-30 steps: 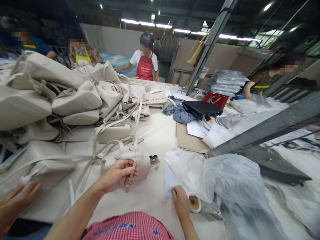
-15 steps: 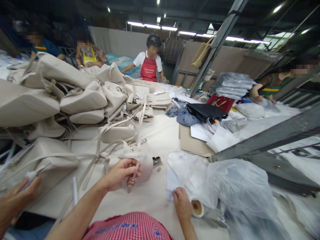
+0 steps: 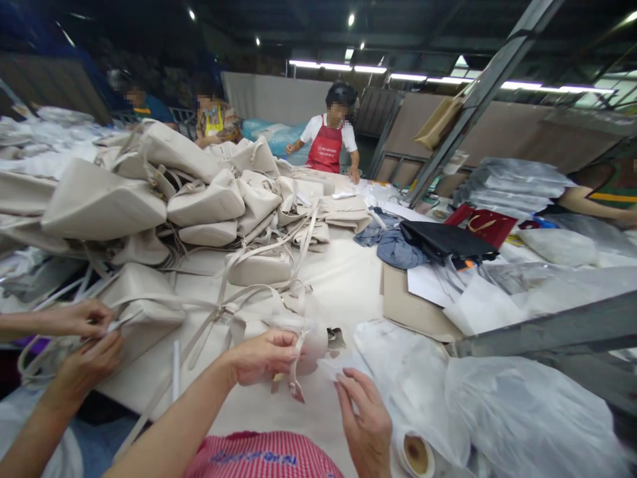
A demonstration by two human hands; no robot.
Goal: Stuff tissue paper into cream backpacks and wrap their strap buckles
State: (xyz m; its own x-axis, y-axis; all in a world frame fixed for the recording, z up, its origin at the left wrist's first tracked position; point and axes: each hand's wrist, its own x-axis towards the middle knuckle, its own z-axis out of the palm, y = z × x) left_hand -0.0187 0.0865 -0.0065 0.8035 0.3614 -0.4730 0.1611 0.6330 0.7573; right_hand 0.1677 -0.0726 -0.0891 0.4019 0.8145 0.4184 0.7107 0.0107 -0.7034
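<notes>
My left hand (image 3: 266, 356) pinches a beige bag strap (image 3: 297, 372) near its buckle end, which hangs below the fingers. That strap belongs to a beige handbag (image 3: 253, 326) lying on the table just beyond the hand. My right hand (image 3: 365, 415) holds a thin white sheet (image 3: 332, 365) between thumb and fingers, close to the right of the strap end; the two look apart. A white roll with a brown core (image 3: 417, 455) stands beside my right wrist. A small dark scrap (image 3: 335, 338) lies past the sheet.
A co-worker's hands (image 3: 94, 338) work at another beige bag (image 3: 144, 312) on my left. Beige handbags (image 3: 199, 199) are heaped behind. Plastic bags (image 3: 527, 411) and a slanting metal beam (image 3: 547, 318) are at right. A person in a red apron (image 3: 326, 147) stands across the table.
My right hand has come up off the table with a white sheet and moved nearer the strap. The view has swung left, and both co-worker's hands now show. My left hand keeps the strap.
</notes>
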